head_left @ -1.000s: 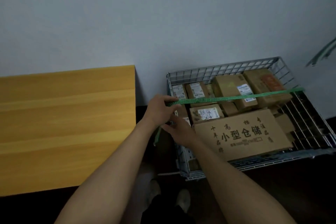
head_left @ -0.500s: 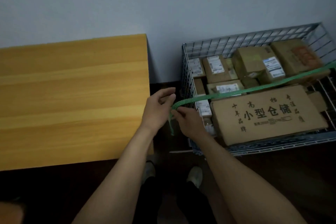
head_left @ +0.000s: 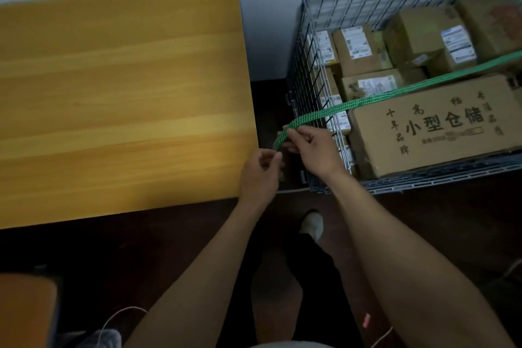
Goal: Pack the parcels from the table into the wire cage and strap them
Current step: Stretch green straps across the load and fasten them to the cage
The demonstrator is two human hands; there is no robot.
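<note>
A wire cage [head_left: 308,70] stands on the floor at the right, filled with several cardboard parcels. The largest parcel [head_left: 440,127], printed with dark characters, lies at the cage's front. A green strap [head_left: 395,90] runs taut across the parcels and out over the cage's left wall. My right hand [head_left: 313,150] pinches the strap just outside that wall, where it bends down. My left hand [head_left: 261,171] sits just below and to the left, fingers curled on the strap's hanging end.
A yellow wooden table [head_left: 121,93] with a bare top fills the left side, close to the cage. Between them is a narrow dark floor gap. My foot in a pale shoe [head_left: 312,224] is below the hands. A thin cord [head_left: 118,316] lies on the floor.
The view tilted down and left, so the cage sits further right. Both hands moved down outside the cage's left wall, drawing the strap end lower; the left hand dropped below the right.
</note>
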